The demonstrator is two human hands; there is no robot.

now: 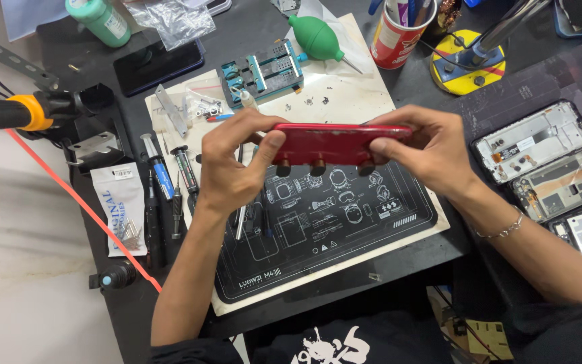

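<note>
While held above the mat (345,232), red phone (335,143) pinched by left hand (234,165) & right hand (429,148), fingers curled.

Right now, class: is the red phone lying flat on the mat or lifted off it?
Lifted off. Both hands, left hand and right hand, grip the red phone by its ends, level and edge-on above the mat.
</note>
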